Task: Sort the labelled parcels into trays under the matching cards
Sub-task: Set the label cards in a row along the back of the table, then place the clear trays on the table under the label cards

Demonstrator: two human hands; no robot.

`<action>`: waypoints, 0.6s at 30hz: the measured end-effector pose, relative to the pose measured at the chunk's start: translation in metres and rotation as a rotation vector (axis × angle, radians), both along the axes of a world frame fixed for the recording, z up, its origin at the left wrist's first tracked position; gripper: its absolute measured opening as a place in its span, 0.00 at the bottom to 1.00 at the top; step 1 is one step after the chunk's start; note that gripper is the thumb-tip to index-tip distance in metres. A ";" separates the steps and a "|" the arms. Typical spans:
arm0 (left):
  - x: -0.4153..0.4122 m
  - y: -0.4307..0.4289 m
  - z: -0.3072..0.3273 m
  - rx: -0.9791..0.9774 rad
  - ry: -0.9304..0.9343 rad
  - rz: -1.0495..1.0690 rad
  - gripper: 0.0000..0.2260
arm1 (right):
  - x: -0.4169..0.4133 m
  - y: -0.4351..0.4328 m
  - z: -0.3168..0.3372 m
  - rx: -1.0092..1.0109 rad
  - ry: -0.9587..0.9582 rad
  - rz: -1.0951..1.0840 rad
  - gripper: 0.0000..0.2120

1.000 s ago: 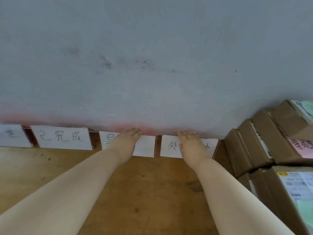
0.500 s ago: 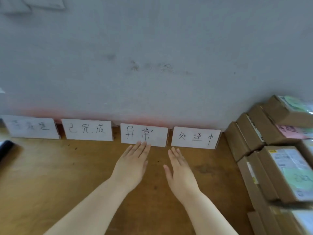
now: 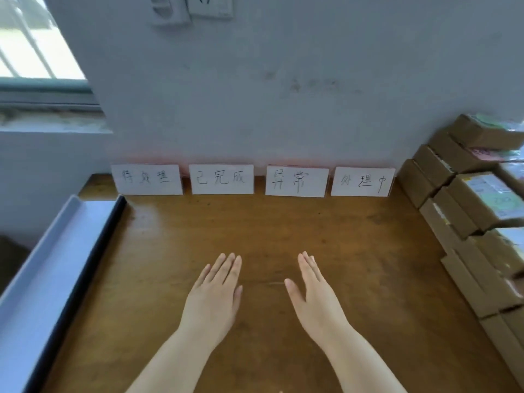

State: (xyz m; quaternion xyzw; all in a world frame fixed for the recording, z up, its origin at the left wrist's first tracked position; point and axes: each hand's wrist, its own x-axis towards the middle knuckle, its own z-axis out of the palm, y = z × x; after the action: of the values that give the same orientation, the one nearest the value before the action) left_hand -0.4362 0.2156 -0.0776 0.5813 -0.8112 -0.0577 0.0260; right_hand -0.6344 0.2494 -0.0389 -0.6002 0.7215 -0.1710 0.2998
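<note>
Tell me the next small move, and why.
Probably reach the left hand to the grey tray at far left and pull it toward the cards. That hand and the right hand are open and empty, no tray lies under any card, and the parcels sit stacked at right.

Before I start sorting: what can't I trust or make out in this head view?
1. Parcels: head view, stack cut off by the right edge, count unknown.
2. Labels: head view, blurred and slanted, unreadable.
3. Tray: head view, cut off by left and bottom edges; how many trays unclear.
4. Leftmost card: head view, writing faint and blurred.
</note>
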 end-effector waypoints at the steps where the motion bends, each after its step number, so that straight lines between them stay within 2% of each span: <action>1: 0.015 0.011 -0.004 0.037 -0.006 0.005 0.25 | 0.013 0.011 0.000 0.004 0.006 0.001 0.31; 4: 0.046 0.041 -0.004 0.102 -0.014 0.013 0.31 | 0.043 0.035 0.001 -0.003 0.027 0.010 0.31; 7: 0.061 0.058 -0.001 0.097 -0.021 -0.026 0.25 | 0.061 0.050 0.007 -0.056 0.065 0.032 0.31; 11: 0.064 0.076 0.013 0.008 -0.005 -0.022 0.22 | 0.074 0.062 0.016 -0.091 0.095 0.070 0.31; 16: 0.061 0.089 0.025 -0.089 0.041 -0.015 0.25 | 0.073 0.074 0.021 -0.090 0.104 0.137 0.31; 18: 0.057 0.096 0.031 -0.072 0.049 0.020 0.25 | 0.070 0.079 0.021 -0.089 0.089 0.162 0.31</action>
State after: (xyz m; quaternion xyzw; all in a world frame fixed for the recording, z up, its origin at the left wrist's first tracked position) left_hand -0.3787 0.3115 -0.0471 0.5864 -0.8060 -0.0426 0.0675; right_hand -0.5645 0.3283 -0.0175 -0.6762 0.6750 -0.1513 0.2535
